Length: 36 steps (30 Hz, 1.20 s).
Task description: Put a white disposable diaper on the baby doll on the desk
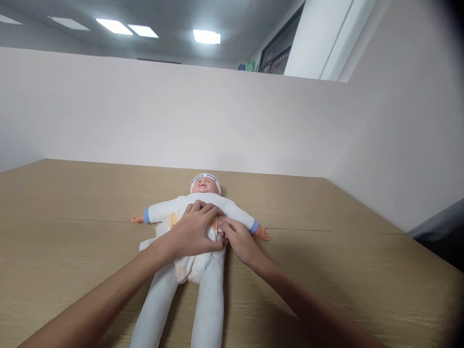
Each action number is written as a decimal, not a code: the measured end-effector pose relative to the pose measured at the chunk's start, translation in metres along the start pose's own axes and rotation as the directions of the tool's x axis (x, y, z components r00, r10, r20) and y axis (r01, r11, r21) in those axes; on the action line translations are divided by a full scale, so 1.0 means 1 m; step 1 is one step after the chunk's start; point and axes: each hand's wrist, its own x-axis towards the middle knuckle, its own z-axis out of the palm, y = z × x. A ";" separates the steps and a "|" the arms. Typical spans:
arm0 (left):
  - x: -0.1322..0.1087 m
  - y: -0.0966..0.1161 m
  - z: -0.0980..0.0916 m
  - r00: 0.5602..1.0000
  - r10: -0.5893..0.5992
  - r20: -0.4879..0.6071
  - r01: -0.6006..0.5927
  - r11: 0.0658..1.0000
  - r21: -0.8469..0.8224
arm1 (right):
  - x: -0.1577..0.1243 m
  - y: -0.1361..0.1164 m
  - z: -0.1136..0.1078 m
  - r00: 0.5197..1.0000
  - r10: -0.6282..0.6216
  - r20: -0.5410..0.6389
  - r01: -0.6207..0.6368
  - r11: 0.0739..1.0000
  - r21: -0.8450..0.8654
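A baby doll (213, 275) lies on its back, head away from me, arms spread and legs toward me. It wears a white top with blue cuffs and a white headband with lettering (205, 177). Around its hips is a white diaper (195, 266) with orange and blue prints. A loose side tab of the diaper sticks out at the left. My left hand (197, 227) reaches across the diaper's front, fingers curled on its right-hand side. There my right hand (238, 241) pinches the diaper's edge at the waist. The fingertips of both hands nearly meet and partly hide that edge.
The doll rests on a wide wooden table (79, 270) with a seam running across it. A pale partition wall (163, 111) stands behind the table, and another wall (384, 145) rises at the right. Something dark (442, 232) is beyond the right table edge.
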 end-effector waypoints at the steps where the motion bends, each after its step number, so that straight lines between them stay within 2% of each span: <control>1: 0.000 0.000 0.000 1.000 0.002 -0.002 -0.002 1.000 0.002 | -0.001 0.000 -0.001 1.000 0.001 -0.001 -0.001 1.000 -0.005; 11: 0.000 -0.007 0.002 0.999 0.024 0.023 -0.024 1.000 -0.011 | -0.010 -0.016 -0.024 0.999 -0.044 -0.016 0.042 0.991 -0.125; 21: 0.001 -0.003 -0.001 1.000 0.017 0.026 -0.017 1.000 -0.007 | -0.014 -0.018 -0.006 1.000 -0.018 0.019 0.022 0.976 -0.216; 26: 0.001 -0.004 -0.001 0.999 0.026 0.026 -0.025 1.000 -0.012 | -0.012 -0.013 -0.007 1.000 -0.023 0.010 0.024 0.986 -0.162; 29: 0.002 -0.007 0.000 0.999 0.027 0.037 -0.026 0.999 -0.033 | -0.017 -0.009 -0.009 0.986 -0.138 -0.092 0.119 0.975 -0.186; 32: 0.004 -0.011 0.000 0.999 -0.011 0.051 0.015 0.997 -0.071 | -0.028 -0.002 -0.010 0.929 -0.323 -0.182 0.258 0.915 -0.309; 36: 0.006 -0.016 0.001 0.995 -0.076 0.069 0.084 0.989 -0.124 | -0.042 0.003 -0.008 0.851 -0.513 -0.110 0.427 0.799 -0.423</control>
